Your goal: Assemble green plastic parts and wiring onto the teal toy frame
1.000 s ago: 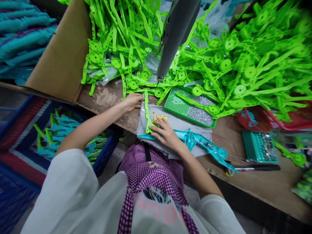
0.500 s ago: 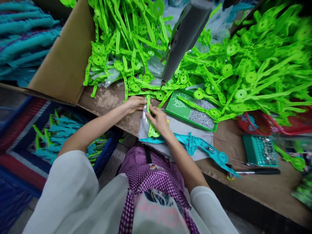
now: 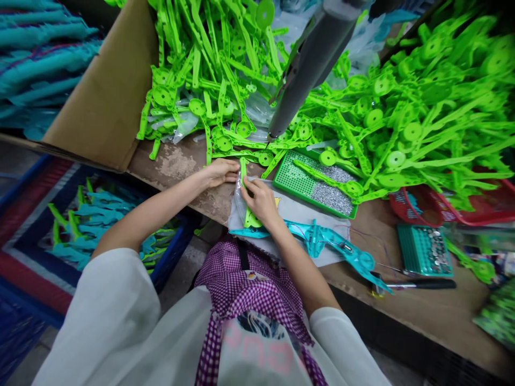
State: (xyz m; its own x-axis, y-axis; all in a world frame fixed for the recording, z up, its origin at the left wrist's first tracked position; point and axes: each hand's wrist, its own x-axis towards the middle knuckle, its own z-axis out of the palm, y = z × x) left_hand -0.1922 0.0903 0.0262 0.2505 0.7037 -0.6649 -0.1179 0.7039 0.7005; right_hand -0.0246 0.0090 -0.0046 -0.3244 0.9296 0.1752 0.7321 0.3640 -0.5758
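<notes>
My left hand [image 3: 220, 171] and my right hand [image 3: 260, 199] meet on a bright green plastic strip [image 3: 246, 210] that lies upright across a grey cloth [image 3: 298, 212] at the table's front edge. Both hands have their fingers closed on the strip, the left at its top end, the right along its middle. A clear plastic bag [image 3: 238, 197] shows beside the strip between the hands. A teal plastic part [image 3: 333, 244] rests on the cloth to the right of my right forearm.
A big heap of green plastic parts [image 3: 362, 91] covers the back of the table, under a grey machine arm [image 3: 306, 64]. A green tray of tiny screws [image 3: 317, 185], a teal tray [image 3: 424, 249], a red basket [image 3: 422, 206], a dark hand tool [image 3: 418, 284], a cardboard box [image 3: 104, 91] and a blue crate [image 3: 92, 225] surround me.
My right hand moved from the strip's lower end on the cloth up to its middle, close to my left hand. The left hand stayed at the top end.
</notes>
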